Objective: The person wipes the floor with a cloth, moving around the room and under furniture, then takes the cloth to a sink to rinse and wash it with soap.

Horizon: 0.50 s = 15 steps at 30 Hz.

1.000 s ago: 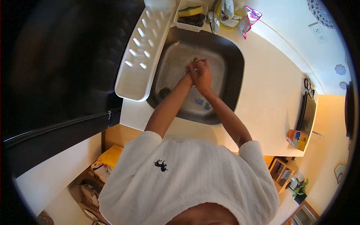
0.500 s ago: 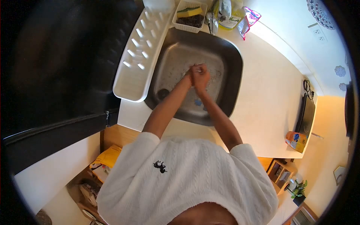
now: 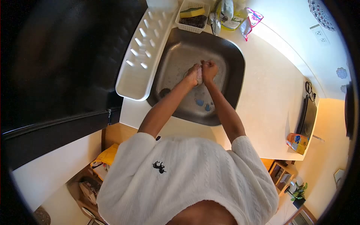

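Both hands are over the steel sink (image 3: 176, 39), close together near its middle. My left hand (image 3: 192, 74) is closed around a pale pinkish-white, wet-looking thing (image 3: 200, 76), too small and blurred to name. My right hand (image 3: 210, 70) is curled closed just to the right of it, touching or nearly touching; what its fingers hold is hidden. Below the hands, a blue piece (image 3: 199, 102) and a smaller blue piece (image 3: 207, 107) lie on the sink bottom. The dark drain (image 3: 164, 92) shows beside my left forearm.
A white drying rack (image 3: 137, 69) stands along the sink's left edge. Behind the sink are a white basket (image 3: 191, 28) with a yellow sponge (image 3: 192, 12), and a yellow bottle (image 3: 230, 23). To the right, an orange packet (image 3: 297, 142) lies on the counter (image 3: 266, 101).
My hands were clasped together and have come slightly apart, showing the pale thing between them. More of the blue pieces in the sink shows. The camera view has shifted slightly.
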Each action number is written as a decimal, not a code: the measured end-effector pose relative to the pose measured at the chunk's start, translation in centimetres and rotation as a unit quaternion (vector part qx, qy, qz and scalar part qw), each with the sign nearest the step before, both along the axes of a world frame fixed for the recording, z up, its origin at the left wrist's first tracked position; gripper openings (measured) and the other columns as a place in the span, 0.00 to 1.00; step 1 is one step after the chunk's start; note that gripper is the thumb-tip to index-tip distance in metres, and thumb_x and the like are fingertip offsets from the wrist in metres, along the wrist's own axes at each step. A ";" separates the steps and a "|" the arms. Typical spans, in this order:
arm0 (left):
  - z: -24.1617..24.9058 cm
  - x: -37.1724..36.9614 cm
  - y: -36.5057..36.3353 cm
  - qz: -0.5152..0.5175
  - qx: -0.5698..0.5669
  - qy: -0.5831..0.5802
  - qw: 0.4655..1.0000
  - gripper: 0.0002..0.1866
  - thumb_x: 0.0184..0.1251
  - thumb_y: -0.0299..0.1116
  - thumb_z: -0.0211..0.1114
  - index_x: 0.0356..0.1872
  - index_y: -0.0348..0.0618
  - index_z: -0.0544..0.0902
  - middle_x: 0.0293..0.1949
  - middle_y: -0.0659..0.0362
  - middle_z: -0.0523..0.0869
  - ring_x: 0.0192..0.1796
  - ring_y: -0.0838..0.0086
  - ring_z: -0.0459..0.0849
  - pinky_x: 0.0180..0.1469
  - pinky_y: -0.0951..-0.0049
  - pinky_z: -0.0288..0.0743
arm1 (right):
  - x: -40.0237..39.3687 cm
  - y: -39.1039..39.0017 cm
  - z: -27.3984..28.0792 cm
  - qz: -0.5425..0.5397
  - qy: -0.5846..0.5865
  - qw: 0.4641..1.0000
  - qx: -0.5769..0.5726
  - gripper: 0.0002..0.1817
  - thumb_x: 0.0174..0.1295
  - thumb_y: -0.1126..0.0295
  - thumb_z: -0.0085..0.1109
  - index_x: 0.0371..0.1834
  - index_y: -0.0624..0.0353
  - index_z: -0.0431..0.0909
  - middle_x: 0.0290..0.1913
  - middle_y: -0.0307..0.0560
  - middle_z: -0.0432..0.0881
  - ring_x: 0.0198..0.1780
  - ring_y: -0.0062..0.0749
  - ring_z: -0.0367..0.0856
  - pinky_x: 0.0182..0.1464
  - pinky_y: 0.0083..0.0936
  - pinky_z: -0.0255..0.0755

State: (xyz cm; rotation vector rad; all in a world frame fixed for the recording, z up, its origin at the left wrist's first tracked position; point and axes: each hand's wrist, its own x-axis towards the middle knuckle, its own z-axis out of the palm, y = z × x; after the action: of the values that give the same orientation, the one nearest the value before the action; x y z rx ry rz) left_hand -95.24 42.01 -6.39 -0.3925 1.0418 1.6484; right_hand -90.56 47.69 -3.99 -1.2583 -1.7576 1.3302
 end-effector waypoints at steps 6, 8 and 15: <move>-1.5 -3.1 0.0 -0.391 -0.138 0.607 0.678 0.18 0.60 0.49 0.54 0.42 0.45 0.75 0.47 0.57 0.78 0.48 0.70 0.76 0.47 0.67 0.71 | -0.7 -4.0 0.4 0.080 -0.017 0.979 0.185 0.08 0.49 0.69 0.60 0.22 0.64 0.78 0.23 0.55 0.80 0.25 0.39 0.81 0.29 0.31 0.71; 0.7 -1.5 -1.0 -0.063 0.004 0.039 0.997 0.28 0.57 0.57 0.57 0.49 0.46 0.73 0.51 0.55 0.76 0.50 0.67 0.76 0.51 0.63 0.69 | -0.9 -2.1 1.5 0.090 -0.069 0.973 0.200 0.09 0.50 0.67 0.59 0.23 0.64 0.79 0.22 0.56 0.79 0.27 0.44 0.80 0.31 0.34 0.71; 3.5 -4.2 -1.7 -0.147 -0.026 0.233 0.961 0.21 0.55 0.46 0.63 0.42 0.39 0.77 0.42 0.58 0.78 0.46 0.71 0.76 0.46 0.71 0.72 | -4.8 7.5 6.1 0.100 0.204 0.953 -0.201 0.10 0.55 0.69 0.49 0.34 0.62 0.78 0.23 0.45 0.75 0.19 0.32 0.71 0.23 0.26 0.63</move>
State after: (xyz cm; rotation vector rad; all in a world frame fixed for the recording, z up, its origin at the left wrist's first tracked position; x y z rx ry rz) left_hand -99.46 40.33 -2.84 0.1274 1.4176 1.4748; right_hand -95.38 55.16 2.08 -0.9222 -1.3888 1.9797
